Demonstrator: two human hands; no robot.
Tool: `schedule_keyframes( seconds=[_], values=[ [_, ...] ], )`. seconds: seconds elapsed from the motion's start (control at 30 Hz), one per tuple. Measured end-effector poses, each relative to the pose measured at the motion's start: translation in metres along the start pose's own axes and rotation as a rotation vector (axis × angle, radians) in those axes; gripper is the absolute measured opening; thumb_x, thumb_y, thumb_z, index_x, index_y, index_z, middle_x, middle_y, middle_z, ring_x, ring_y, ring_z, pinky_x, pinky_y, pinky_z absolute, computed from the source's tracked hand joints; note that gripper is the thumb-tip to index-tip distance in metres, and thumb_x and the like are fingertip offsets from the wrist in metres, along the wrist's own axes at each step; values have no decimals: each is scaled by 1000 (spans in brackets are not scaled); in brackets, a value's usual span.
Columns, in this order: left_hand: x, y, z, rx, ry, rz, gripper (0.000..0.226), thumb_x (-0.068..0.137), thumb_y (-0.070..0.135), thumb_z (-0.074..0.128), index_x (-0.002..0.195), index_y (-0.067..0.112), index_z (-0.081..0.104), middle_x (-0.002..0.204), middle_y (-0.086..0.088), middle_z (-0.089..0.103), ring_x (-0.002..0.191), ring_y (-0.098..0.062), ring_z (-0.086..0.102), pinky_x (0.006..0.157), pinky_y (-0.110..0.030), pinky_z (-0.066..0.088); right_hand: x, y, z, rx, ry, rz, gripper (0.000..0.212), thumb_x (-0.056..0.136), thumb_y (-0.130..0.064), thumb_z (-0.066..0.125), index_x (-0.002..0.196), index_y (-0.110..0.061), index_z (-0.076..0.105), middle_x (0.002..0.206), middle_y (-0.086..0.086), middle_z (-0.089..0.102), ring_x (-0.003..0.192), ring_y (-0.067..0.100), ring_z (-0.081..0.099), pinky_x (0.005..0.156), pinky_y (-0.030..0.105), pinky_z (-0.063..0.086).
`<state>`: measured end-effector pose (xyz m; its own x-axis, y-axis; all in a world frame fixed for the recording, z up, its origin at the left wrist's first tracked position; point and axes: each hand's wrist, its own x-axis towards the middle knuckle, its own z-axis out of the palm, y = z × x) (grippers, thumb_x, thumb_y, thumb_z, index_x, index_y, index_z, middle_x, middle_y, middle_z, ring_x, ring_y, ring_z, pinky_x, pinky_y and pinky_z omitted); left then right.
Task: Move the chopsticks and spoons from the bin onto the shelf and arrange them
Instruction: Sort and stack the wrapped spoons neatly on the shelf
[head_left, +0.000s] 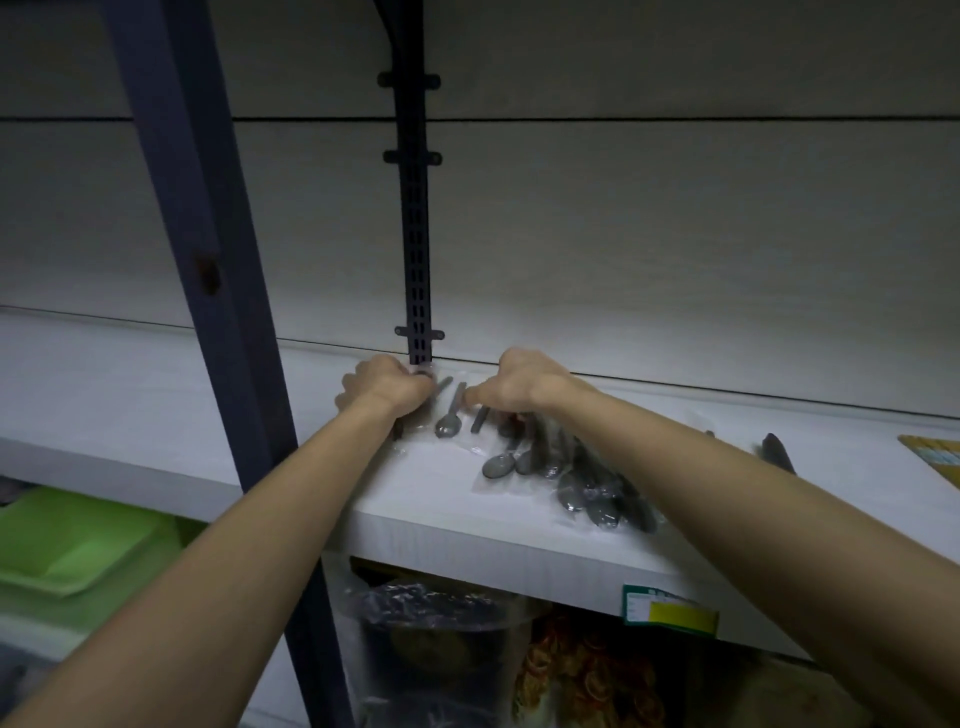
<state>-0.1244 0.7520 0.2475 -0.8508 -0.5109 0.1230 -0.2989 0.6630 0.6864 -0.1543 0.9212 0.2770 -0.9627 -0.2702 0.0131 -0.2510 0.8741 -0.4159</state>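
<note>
Left hand (382, 387): centre of the frame, I see its fingers curled round a clear-wrapped spoon packet at the back of the shelf (441, 525).
Right hand (524, 387): just right of it, fingers bent down onto wrapped grey spoons (571, 483); grip I cannot tell.
Loose spoon (449, 418): between my hands.
Shelf-edge label (670, 610): lower right, green and yellow, print unreadable.
Green bin (78, 545): lower left.

No text I can read. A green-and-yellow label (670, 609) sits on the front edge of the shelf (415, 530), toward its right end; it seems to carry print, too blurred to make out. Same for the patterned packet (935, 457) at the shelf's right end.
</note>
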Motion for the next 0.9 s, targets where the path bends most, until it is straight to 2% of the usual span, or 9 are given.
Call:
schedule_keyframes(
  seconds=[0.07,0.13,0.27,0.33,0.47,0.57,0.63,0.77,0.9],
  values=[
    [0,0,0,-68,-36,-3,26,79,42,76,75,21,61,97,-4,70,99,-30,64,92,-40,53,3,-4,2,27,-20,13,49,78,-64,69,75,-16,61,81,1,68,79,22,65,65,29,46],
    [2,2,1,-126,-26,-5,21,81,31,78,75,20,60,95,-3,70,97,-28,65,90,-36,54,3,-11,-1,21,-36,19,52,77,-66,70,76,-16,59,77,-1,65,74,19,62,63,29,44],
    [5,3,1,-201,-40,-35,20,77,10,79,75,23,64,105,-4,70,102,-26,64,92,-34,54,5,-16,-4,-44,-68,38,49,74,-58,79,80,-17,53,85,-1,63,82,21,61,66,29,44],
    [7,0,3,-223,-25,-44,16,76,10,78,80,22,69,104,-3,71,101,-25,65,93,-35,55,8,-16,-3,-34,-81,47,43,77,-50,80,80,-15,54,84,0,63,78,21,61,63,28,45],
    [9,-3,6,-280,35,-50,11,85,18,66,92,17,75,106,-4,73,104,-27,66,97,-36,53,8,-13,-4,36,-139,104,34,81,-32,79,64,-11,58,50,0,56,45,16,50,46,21,36],
    [9,-2,6,-344,38,-52,19,90,26,66,95,10,76,103,-6,73,103,-28,65,98,-37,52,9,-9,-6,131,-216,147,22,83,-20,73,66,-12,62,55,2,57,32,13,41,39,16,30],
    [8,-1,6,-369,23,-51,24,90,29,68,95,6,75,103,-9,74,102,-31,66,97,-38,53,7,-6,-9,184,-258,156,22,86,-16,66,65,-13,61,59,2,55,32,11,35,38,15,26],
    [8,-1,6,-369,23,-75,16,81,16,60,80,8,74,92,-11,75,96,-33,70,86,-39,56,8,8,-18,367,-221,133,31,87,-17,61,57,-16,54,54,-2,49,37,11,31,38,13,21],
    [8,-2,5,-390,3,-69,14,74,16,61,76,11,74,89,-4,76,91,-27,70,91,-42,59,4,25,-39,514,-247,65,34,95,-22,60,62,-20,50,50,-8,41,34,6,27,34,16,17]
  ],
)
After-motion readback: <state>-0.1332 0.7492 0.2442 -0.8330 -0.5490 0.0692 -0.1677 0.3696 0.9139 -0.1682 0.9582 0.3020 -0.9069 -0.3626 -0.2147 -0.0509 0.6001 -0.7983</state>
